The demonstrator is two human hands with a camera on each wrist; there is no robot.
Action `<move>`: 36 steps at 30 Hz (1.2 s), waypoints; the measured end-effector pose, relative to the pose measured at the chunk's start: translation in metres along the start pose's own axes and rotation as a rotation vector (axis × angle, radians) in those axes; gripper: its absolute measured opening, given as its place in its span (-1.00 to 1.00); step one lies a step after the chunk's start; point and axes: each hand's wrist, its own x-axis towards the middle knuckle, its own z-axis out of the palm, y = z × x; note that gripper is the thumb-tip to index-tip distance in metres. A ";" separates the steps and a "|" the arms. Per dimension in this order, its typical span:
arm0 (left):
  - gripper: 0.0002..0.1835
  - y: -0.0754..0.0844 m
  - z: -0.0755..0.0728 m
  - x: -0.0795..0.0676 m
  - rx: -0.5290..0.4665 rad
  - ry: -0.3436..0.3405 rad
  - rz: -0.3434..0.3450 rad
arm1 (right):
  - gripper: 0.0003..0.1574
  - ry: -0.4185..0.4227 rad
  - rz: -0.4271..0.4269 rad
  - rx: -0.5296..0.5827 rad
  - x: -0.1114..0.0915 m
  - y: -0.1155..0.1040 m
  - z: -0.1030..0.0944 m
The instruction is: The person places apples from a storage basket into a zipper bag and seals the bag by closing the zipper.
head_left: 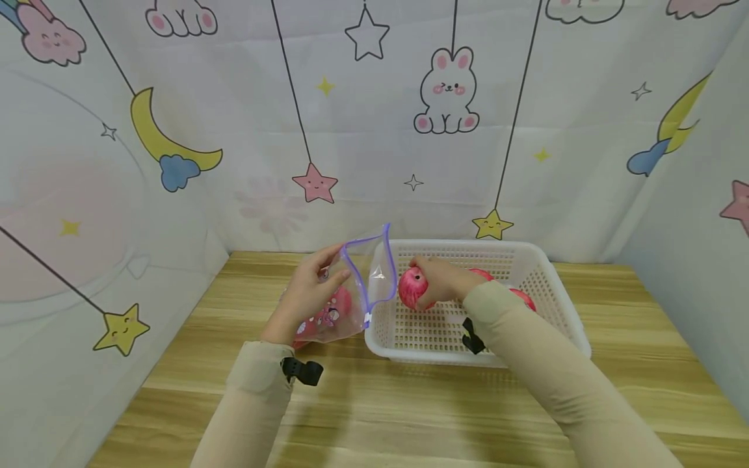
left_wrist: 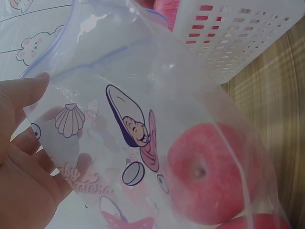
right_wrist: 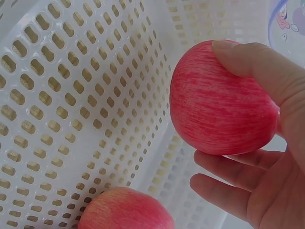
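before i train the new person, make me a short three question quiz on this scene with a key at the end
1. Multiple choice: which hand directly grips an apple? a) left b) right c) neither
2. True or false: the clear bag is empty.
3. Fill in the missing colour: the basket is ____.

Key:
1. b: the right hand grips it, while the left hand holds the clear bag.
2. False: another apple shows through the bag's side.
3. White.
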 end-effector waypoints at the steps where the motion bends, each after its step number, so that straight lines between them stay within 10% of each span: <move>1: -0.47 0.000 0.000 0.000 0.001 0.000 -0.001 | 0.09 0.001 -0.003 0.007 0.000 0.000 0.000; 36: -0.50 0.004 -0.004 -0.005 0.030 0.022 -0.013 | 0.06 0.029 -0.087 0.132 -0.011 0.002 -0.004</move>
